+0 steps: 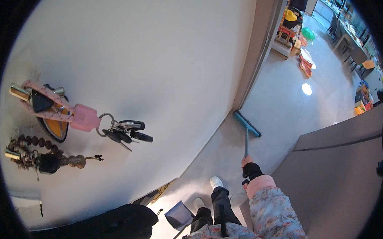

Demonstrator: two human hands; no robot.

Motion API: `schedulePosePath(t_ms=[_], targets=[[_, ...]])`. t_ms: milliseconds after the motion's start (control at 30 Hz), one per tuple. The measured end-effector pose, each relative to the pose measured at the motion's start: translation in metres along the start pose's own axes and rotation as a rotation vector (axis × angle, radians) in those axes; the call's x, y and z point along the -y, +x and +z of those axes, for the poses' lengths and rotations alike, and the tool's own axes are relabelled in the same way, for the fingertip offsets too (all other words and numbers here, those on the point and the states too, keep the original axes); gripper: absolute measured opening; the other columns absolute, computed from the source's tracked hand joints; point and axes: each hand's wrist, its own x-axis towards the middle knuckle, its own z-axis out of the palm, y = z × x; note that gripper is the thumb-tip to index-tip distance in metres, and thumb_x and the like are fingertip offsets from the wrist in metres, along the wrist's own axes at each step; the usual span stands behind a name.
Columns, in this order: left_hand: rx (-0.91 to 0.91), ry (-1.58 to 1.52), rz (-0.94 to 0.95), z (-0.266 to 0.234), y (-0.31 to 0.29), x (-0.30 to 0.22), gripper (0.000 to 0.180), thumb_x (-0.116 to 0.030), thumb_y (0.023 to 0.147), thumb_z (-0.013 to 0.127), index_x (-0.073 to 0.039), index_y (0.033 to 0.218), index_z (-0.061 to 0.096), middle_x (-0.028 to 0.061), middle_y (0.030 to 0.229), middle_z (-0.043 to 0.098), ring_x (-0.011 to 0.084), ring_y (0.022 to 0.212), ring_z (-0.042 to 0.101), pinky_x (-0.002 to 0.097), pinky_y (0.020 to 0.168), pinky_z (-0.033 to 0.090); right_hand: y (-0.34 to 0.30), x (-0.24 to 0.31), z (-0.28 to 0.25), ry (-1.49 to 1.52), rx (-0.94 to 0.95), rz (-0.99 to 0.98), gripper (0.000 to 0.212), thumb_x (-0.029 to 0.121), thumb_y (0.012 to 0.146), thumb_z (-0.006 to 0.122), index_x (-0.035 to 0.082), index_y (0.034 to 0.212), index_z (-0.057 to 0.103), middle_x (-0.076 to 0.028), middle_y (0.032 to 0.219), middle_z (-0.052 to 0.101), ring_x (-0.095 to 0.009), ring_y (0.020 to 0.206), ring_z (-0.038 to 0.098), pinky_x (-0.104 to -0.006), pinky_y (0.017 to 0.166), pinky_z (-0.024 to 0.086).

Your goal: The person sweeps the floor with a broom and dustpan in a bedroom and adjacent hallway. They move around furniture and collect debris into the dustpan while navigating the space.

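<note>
My right hand [246,161] is closed round the handle of a broom [247,141], with the arm stretched forward in a flowered sleeve. The broom's wide blue head [247,123] with dark bristles rests on the floor in the doorway, one end close to the door frame. Near my feet, at the lower middle, is a grey dustpan [179,215]. Its handle runs down past the lower edge of the picture. My left hand is out of view, so what it holds cannot be seen.
Keys with a pink strap [85,118] and a beaded string [51,159] hang on the white wall [160,46]. A brown door [337,166] stands at the right. Beyond the doorway lie pink shoes [305,66], a shelf [284,36] and boxes [362,100]. Something black [103,224] fills the lower left.
</note>
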Motion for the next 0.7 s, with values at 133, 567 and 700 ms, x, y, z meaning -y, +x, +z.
schedulePosePath(t_ms=[133, 567, 700], targets=[[0.004, -0.01, -0.012, 0.001, 0.0, -0.001, 0.028, -0.031, 0.078, 0.06, -0.006, 0.069, 0.049, 0.0043, 0.063, 0.057, 0.0113, 0.056, 0.05, 0.0279, 0.051, 0.041, 0.008, 0.015, -0.003, -0.011, 0.002, -0.015, 0.016, 0.018, 0.076, 0.05, 0.004, 0.077, 0.059, -0.017, 0.082, 0.06, -0.033, 0.082, 0.057, -0.0411, 0.069, 0.046], [-0.027, -0.017, -0.006, 0.02, 0.017, 0.029, 0.03, -0.029, 0.073, 0.064, -0.007, 0.067, 0.045, 0.0036, 0.056, 0.052, 0.0116, 0.05, 0.047, 0.0283, 0.047, 0.04, 0.012, 0.027, -0.012, 0.021, 0.186, 0.058, 0.02, 0.015, 0.075, 0.049, -0.002, 0.085, 0.056, -0.021, 0.082, 0.059, -0.033, 0.081, 0.058, -0.0404, 0.068, 0.048], [-0.05, -0.06, 0.011, 0.024, 0.02, 0.04, 0.03, -0.028, 0.07, 0.066, -0.007, 0.067, 0.045, 0.0045, 0.056, 0.053, 0.0123, 0.05, 0.048, 0.0284, 0.047, 0.041, -0.061, 0.01, -0.003, 0.0, 0.118, 0.034, 0.022, 0.016, 0.076, 0.046, -0.002, 0.085, 0.055, -0.021, 0.078, 0.06, -0.033, 0.075, 0.059, -0.0414, 0.067, 0.048]])
